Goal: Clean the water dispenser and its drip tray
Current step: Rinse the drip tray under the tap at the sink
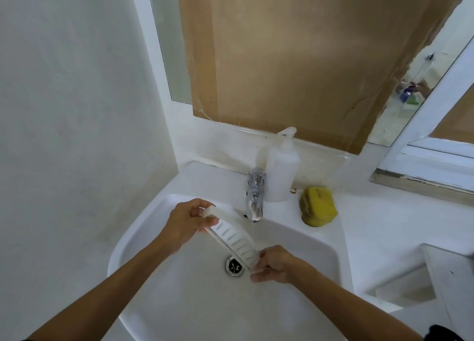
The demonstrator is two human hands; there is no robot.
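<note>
A white slotted drip tray (232, 235) hangs tilted over the basin of a white sink (143, 227), just below the chrome tap (255, 199). My left hand (187, 222) grips its upper left end, thumb on the slotted face. My right hand (274, 265) pinches its lower right end, near the drain (234, 266). No water runs from the tap. The water dispenser is not in view.
A yellow sponge (318, 206) lies on the sink ledge right of the tap. A white pump bottle (282, 171) stands behind the tap. Brown cardboard (295, 58) covers the mirror above. A white counter (397, 225) extends to the right.
</note>
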